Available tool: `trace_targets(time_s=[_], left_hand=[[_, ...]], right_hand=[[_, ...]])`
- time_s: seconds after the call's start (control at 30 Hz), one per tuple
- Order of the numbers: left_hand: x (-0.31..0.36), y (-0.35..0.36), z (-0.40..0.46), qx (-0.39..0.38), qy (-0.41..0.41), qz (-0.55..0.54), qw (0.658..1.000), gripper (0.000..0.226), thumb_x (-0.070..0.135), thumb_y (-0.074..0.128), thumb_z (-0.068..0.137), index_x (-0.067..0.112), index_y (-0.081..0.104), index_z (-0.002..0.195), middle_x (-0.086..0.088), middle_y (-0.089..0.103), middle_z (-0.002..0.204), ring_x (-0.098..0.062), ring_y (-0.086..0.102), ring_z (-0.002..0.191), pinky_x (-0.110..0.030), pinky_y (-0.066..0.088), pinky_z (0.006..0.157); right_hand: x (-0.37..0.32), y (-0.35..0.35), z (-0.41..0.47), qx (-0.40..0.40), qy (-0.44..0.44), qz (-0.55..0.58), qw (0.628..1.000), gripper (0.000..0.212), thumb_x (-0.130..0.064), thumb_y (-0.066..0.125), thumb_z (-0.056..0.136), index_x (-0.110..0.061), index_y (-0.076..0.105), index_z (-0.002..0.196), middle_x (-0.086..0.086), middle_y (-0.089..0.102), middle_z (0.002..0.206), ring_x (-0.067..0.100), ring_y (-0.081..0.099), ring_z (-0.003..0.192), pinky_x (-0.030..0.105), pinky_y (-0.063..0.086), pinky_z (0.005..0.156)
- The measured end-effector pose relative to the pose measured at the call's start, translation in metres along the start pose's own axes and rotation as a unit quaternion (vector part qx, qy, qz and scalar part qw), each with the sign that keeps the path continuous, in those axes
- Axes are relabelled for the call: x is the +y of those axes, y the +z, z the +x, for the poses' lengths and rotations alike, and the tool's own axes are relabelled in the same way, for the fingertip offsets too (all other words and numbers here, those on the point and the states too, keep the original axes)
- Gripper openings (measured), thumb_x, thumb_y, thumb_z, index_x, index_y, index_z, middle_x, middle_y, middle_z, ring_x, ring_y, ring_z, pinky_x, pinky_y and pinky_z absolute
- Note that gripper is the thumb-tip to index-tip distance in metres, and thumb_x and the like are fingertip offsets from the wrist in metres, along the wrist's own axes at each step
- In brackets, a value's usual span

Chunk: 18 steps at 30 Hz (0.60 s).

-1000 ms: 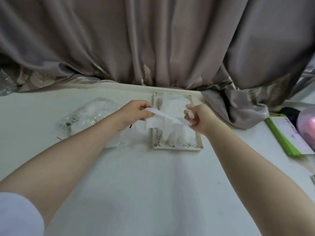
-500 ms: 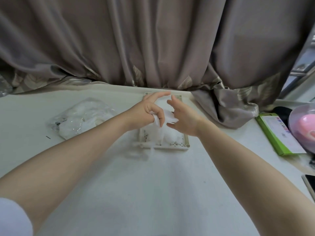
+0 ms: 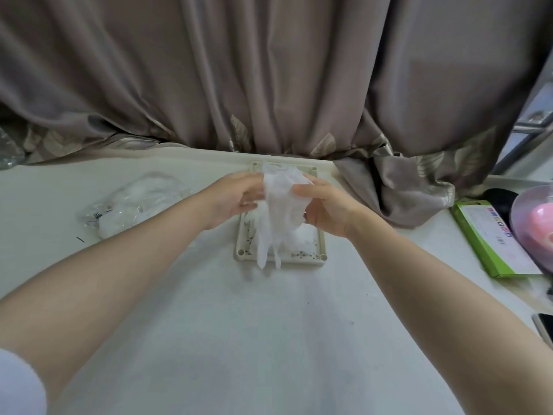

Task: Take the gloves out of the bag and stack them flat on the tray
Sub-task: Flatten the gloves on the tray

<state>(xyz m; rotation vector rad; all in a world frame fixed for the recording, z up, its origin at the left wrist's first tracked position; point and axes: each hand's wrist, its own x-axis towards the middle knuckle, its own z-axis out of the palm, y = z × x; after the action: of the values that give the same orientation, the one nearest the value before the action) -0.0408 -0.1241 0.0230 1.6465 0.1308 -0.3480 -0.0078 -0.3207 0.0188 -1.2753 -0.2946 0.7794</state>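
Both hands meet above the tray (image 3: pixel 322 239), a shallow cream rectangle with small round holes at its corners, set on the white table (image 3: pixel 239 339) near the far edge. Between them hangs a thin, translucent white glove (image 3: pixel 276 211). The left hand (image 3: pixel 236 197) has its grip on the glove's upper left edge, fingers bent toward the film and thumb side partly hidden behind it. The right hand (image 3: pixel 324 206) pinches the glove's right side, thumb on the near face and fingers curled behind. The glove is held upright and loosely crumpled; its finger parts dangle down over the tray's near rim, reaching just past it. Under the held glove, more white gloves (image 3: pixel 305 235) lie in the tray in a soft, uneven heap; how many cannot be told.

To the left of the tray, apart from it, the clear plastic bag (image 3: pixel 134 202) lies on the table with white gloves still bunched inside.

A taupe curtain (image 3: pixel 269 70) hangs behind the table, its hem spilling onto the table at the right. Further right lie a green box (image 3: pixel 490 238) and a pink object under a clear dome (image 3: pixel 535 223). The corner of a phone (image 3: pixel 546 326) shows at the right edge.
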Motion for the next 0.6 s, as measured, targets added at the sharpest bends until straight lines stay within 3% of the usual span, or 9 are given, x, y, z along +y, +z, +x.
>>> trace_targets(time_s=[0.1,0.2,0.3,0.37,0.43,0.6], left_hand=[[-0.001,0.014,0.005,0.003,-0.076,0.001,0.997,0.040,0.039,0.035,0.099,0.007,0.058,0.109,-0.016,0.066,0.104,-0.027,0.064,0.094,-0.036,0.050,0.090],[0.000,0.022,0.010,-0.015,-0.051,-0.010,0.999,0.051,0.053,0.041,0.094,0.011,0.062,0.115,-0.013,0.070,0.107,-0.026,0.067,0.098,-0.036,0.052,0.091],[0.003,0.027,0.010,-0.053,-0.025,0.083,0.995,0.025,0.020,0.058,0.092,0.004,0.065,0.110,-0.013,0.070,0.107,-0.025,0.067,0.100,-0.034,0.052,0.092],[0.004,0.029,0.010,-0.069,-0.034,0.074,0.994,0.014,0.002,0.052,0.090,0.004,0.065,0.096,-0.007,0.072,0.092,-0.020,0.068,0.087,-0.028,0.055,0.082],[0.004,0.029,0.011,-0.091,-0.047,0.056,0.993,0.024,-0.006,0.043,0.088,0.008,0.063,0.086,0.000,0.069,0.078,-0.012,0.067,0.073,-0.021,0.054,0.068],[-0.006,0.023,0.024,-0.075,-0.073,-0.023,0.994,0.032,-0.007,0.034,0.084,0.010,0.054,0.065,0.000,0.057,0.060,-0.012,0.056,0.056,-0.020,0.049,0.056]], right_hand=[[-0.001,-0.004,0.003,0.039,-0.014,-0.001,0.999,0.042,-0.019,0.064,0.077,-0.008,0.052,0.116,0.010,0.060,0.100,0.024,0.060,0.088,0.037,0.047,0.081],[-0.005,-0.006,0.004,0.080,-0.002,-0.032,0.996,0.042,-0.026,0.068,0.076,-0.010,0.052,0.112,0.014,0.058,0.103,0.029,0.056,0.093,0.043,0.045,0.083],[-0.009,-0.008,0.005,0.083,0.015,-0.047,0.995,0.044,-0.027,0.068,0.078,-0.003,0.054,0.113,0.017,0.059,0.104,0.032,0.057,0.095,0.048,0.046,0.087],[-0.013,-0.012,0.005,0.094,0.015,-0.051,0.994,0.029,-0.023,0.066,0.084,-0.004,0.057,0.105,0.012,0.064,0.097,0.026,0.061,0.088,0.040,0.051,0.080],[-0.017,-0.019,0.006,0.117,0.008,-0.047,0.992,0.009,-0.018,0.060,0.091,-0.011,0.061,0.095,0.006,0.066,0.089,0.019,0.064,0.080,0.030,0.052,0.072],[-0.011,-0.033,0.018,0.202,-0.002,0.026,0.979,0.020,-0.019,0.049,0.098,-0.004,0.062,0.098,0.010,0.067,0.096,0.018,0.066,0.082,0.025,0.056,0.070]])
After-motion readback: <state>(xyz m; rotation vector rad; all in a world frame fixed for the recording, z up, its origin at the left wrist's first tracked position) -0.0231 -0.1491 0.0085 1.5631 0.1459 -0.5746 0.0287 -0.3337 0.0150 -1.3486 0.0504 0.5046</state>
